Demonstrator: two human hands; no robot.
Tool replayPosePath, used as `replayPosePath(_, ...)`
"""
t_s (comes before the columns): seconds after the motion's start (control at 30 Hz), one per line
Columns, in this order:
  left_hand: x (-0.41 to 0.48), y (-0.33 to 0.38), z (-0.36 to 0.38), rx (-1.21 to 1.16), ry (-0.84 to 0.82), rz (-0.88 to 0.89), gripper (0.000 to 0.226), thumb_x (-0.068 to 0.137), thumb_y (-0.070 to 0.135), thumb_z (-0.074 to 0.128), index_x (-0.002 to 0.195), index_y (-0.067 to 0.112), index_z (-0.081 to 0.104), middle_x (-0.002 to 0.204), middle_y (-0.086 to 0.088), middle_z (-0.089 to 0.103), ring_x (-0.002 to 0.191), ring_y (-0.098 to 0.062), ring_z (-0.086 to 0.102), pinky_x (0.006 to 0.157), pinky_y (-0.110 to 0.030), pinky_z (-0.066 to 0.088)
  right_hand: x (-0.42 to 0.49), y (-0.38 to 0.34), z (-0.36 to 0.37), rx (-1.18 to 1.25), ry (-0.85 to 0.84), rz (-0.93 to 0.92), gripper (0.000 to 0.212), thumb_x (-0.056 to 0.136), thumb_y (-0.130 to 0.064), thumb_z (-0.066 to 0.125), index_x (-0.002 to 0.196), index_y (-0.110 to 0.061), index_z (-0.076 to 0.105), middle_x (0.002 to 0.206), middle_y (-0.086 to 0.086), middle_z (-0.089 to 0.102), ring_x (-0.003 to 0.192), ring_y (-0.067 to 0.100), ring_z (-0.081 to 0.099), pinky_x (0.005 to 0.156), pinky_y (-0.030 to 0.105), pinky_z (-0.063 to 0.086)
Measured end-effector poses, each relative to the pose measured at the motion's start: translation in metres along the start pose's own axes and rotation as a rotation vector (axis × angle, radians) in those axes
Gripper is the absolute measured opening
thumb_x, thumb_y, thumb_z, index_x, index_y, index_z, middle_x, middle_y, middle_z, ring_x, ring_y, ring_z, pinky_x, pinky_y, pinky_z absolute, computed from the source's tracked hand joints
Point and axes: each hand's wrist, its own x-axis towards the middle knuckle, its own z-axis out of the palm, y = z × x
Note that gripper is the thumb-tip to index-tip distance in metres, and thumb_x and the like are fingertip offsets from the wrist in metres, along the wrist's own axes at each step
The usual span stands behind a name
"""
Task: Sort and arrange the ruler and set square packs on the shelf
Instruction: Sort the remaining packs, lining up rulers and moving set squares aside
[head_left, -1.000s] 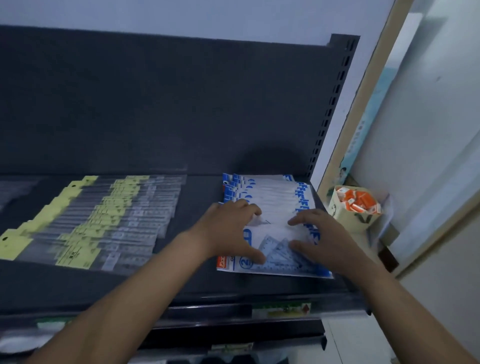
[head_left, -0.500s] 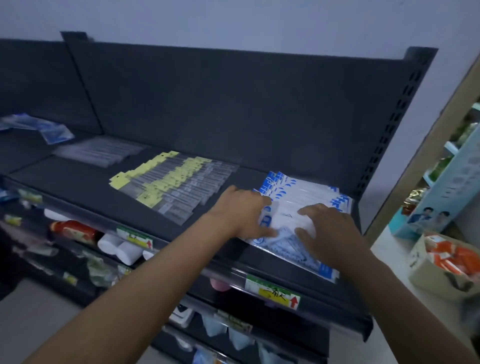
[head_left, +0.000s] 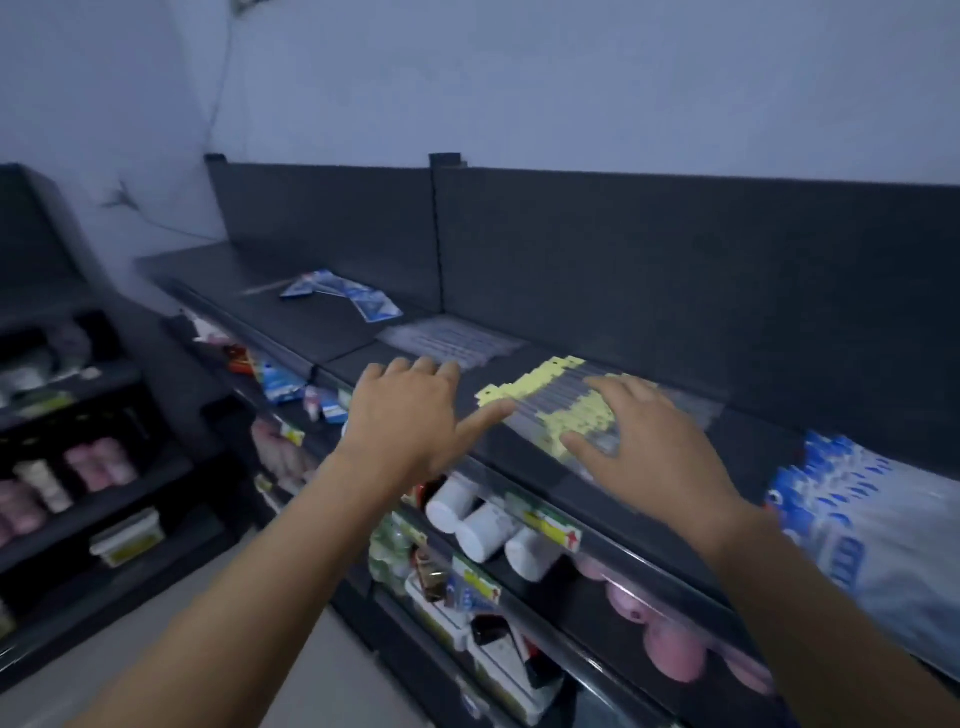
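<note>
Fingers splayed, the left hand (head_left: 410, 415) hovers above a dark grey metal shelf (head_left: 337, 332). The right hand (head_left: 654, 447), equally splayed, covers yellow-tagged clear ruler packs (head_left: 550, 400). Blue-and-white set square packs (head_left: 883, 519) lie rightward, a pale wall (head_left: 519, 78) behind.

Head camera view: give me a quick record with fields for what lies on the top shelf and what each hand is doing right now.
top shelf: dark, long, four groups of packs on it
far left: loose blue packs, scattered
left of centre: clear ruler packs, lying flat
centre: yellow-tagged ruler packs, fanned in a row
right: blue-printed packs, overlapping stack
left hand: open, fingers spread, beside the yellow-tagged ruler packs, thumb pointing toward them
right hand: open, fingers spread over the yellow-tagged ruler packs; contact unclear
</note>
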Motion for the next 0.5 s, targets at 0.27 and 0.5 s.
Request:
replayPosePath(0.27, -0.02, -0.187, 0.032, 0.017, 0.045, -0.205, 0.101, 0.07, 0.086, -0.009, 0.113, 0.022, 0.057, 0.115, -0.003, 0.062, 0.112, -0.026, 0.054, 0.093, -0.04, 0.038, 0.081, -0.159, 0.082, 0.012, 0.059, -0.035, 0.059, 0.089, -0.053, 0.049, 0.137, -0.02, 0.042, 0.136, 0.004, 0.049, 0.12, 0.028, 0.049, 0.097, 0.04, 0.039)
replayPosePath(0.5, 0.004, -0.306, 0.057, 0.018, -0.002, -0.266, 0.094, 0.07, 0.084, -0.002, 0.115, 0.025, 0.056, 0.119, -0.001, 0.06, 0.115, -0.024, 0.051, 0.091, -0.038, 0.036, 0.154, -0.247, 0.138, 0.126, -0.004, -0.087, 0.05, 0.094, -0.045, 0.046, 0.139, -0.022, 0.04, 0.141, 0.001, 0.045, 0.126, 0.023, 0.045, 0.099, 0.037, 0.039)
